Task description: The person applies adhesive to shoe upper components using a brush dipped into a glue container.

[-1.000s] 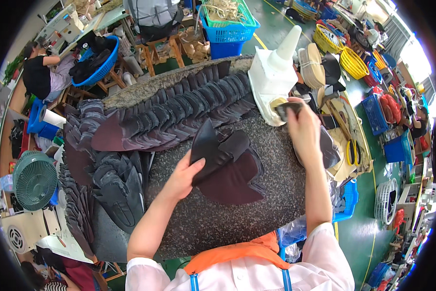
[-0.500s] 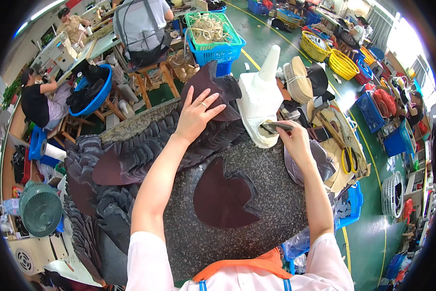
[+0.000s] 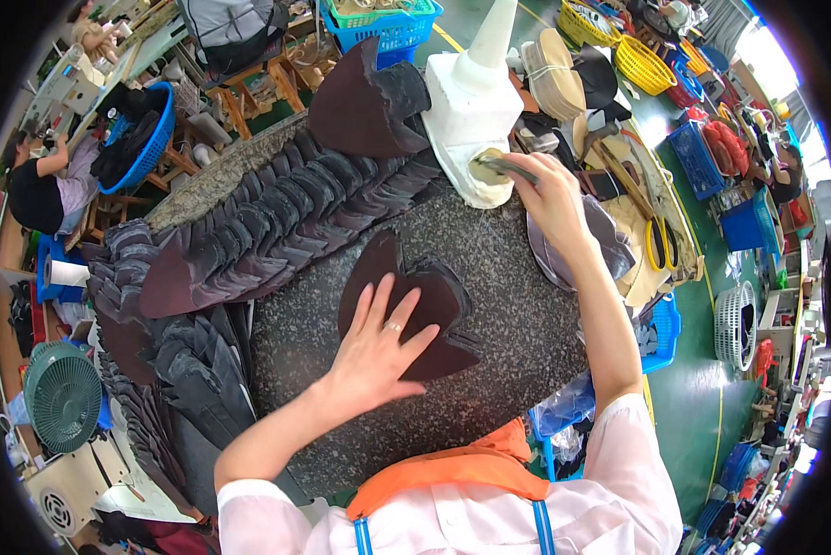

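Observation:
My left hand (image 3: pixel 379 342) lies with fingers spread on a small stack of dark maroon cut pieces (image 3: pixel 365 268), notched along their right side, on the speckled stone slab (image 3: pixel 499 324). My right hand (image 3: pixel 556 199) pinches a dark-handled brush (image 3: pixel 519 170). The brush's tip sits at the round opening of a white glue pot (image 3: pixel 471 106) with a tall cone on top; its bristles cannot be made out. Left of the pot rests another stack of maroon pieces (image 3: pixel 355 111), with long overlapping rows of similar pieces (image 3: pixel 277 217) below it.
Yellow-handled scissors (image 3: pixel 661 244) lie at the right beside cardboard and a tied bundle of beige insoles (image 3: pixel 554 69). A green fan (image 3: pixel 64 396) stands at the left. Blue baskets (image 3: pixel 152 143) surround the bench. Co-workers sit farther off, one at the left (image 3: pixel 41 190).
My left hand has moved from the upper stack down toward me, onto the middle stack. My right hand stays at the pot with the brush. The whole view has shifted slightly.

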The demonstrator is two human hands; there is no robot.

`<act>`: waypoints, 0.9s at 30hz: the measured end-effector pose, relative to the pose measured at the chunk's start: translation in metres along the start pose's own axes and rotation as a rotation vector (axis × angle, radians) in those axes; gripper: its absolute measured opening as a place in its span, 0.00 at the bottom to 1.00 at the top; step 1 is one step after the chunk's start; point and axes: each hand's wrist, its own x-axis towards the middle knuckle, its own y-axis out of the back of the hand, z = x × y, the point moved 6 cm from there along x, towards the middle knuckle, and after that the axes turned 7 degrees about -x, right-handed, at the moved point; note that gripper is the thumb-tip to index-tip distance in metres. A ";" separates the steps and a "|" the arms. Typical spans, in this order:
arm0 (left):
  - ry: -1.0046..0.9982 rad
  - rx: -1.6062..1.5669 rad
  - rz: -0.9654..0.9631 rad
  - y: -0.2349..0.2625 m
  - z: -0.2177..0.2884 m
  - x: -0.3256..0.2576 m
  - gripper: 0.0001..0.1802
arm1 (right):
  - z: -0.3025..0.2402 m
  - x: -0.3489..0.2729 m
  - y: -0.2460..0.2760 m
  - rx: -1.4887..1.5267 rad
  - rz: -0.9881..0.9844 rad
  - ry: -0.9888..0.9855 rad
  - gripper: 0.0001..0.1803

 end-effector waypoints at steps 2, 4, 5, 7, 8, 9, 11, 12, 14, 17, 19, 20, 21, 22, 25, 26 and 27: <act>0.109 -0.124 0.059 -0.015 -0.005 -0.021 0.46 | -0.009 -0.017 0.020 -0.017 0.211 0.015 0.19; 0.099 -0.123 0.108 -0.026 -0.012 -0.029 0.45 | 0.001 -0.036 0.021 0.277 0.077 -0.435 0.18; 0.084 -0.112 0.153 -0.026 -0.013 -0.030 0.45 | -0.006 -0.047 0.021 0.537 -0.096 -0.687 0.18; 0.102 -0.137 0.181 -0.027 -0.015 -0.034 0.44 | -0.059 -0.057 0.005 0.544 -0.676 -0.617 0.15; 0.091 -0.160 0.196 -0.026 -0.016 -0.032 0.43 | -0.073 -0.058 -0.001 0.422 -0.633 -0.278 0.15; 0.081 -0.183 0.210 -0.026 -0.016 -0.031 0.41 | -0.086 -0.064 -0.011 0.294 -0.583 0.058 0.15; 0.074 -0.201 0.229 -0.025 -0.015 -0.029 0.40 | -0.100 -0.065 -0.018 0.330 -0.456 0.238 0.17; 0.077 -0.213 0.248 -0.024 -0.015 -0.028 0.38 | -0.109 -0.066 -0.011 0.372 -0.327 0.425 0.19; 0.103 -0.238 0.261 -0.024 -0.018 -0.031 0.37 | -0.114 -0.083 -0.013 0.224 -0.385 0.514 0.22; 0.132 -0.253 0.272 -0.021 -0.021 -0.033 0.35 | -0.113 -0.129 0.001 0.232 -0.493 0.485 0.19; 0.133 -0.243 0.258 -0.020 -0.020 -0.032 0.34 | -0.101 -0.130 -0.007 0.288 -0.614 0.368 0.22; 0.120 -0.240 0.259 -0.019 -0.018 -0.031 0.33 | -0.079 -0.109 -0.014 0.291 -0.484 0.177 0.16; 0.108 -0.233 0.267 -0.017 -0.017 -0.029 0.33 | -0.060 -0.089 -0.016 0.289 -0.349 -0.005 0.11; 0.103 -0.233 0.267 -0.017 -0.015 -0.028 0.33 | -0.061 -0.074 -0.023 0.286 -0.346 -0.006 0.11; 0.129 -0.226 0.270 -0.019 -0.020 -0.030 0.33 | -0.089 -0.041 -0.025 0.371 -0.269 0.146 0.11; 0.133 -0.229 0.269 -0.022 -0.022 -0.032 0.32 | -0.099 -0.035 -0.018 0.403 -0.459 -0.017 0.12; 0.136 -0.233 0.264 -0.024 -0.020 -0.034 0.32 | -0.103 -0.037 -0.019 0.429 -0.648 -0.185 0.13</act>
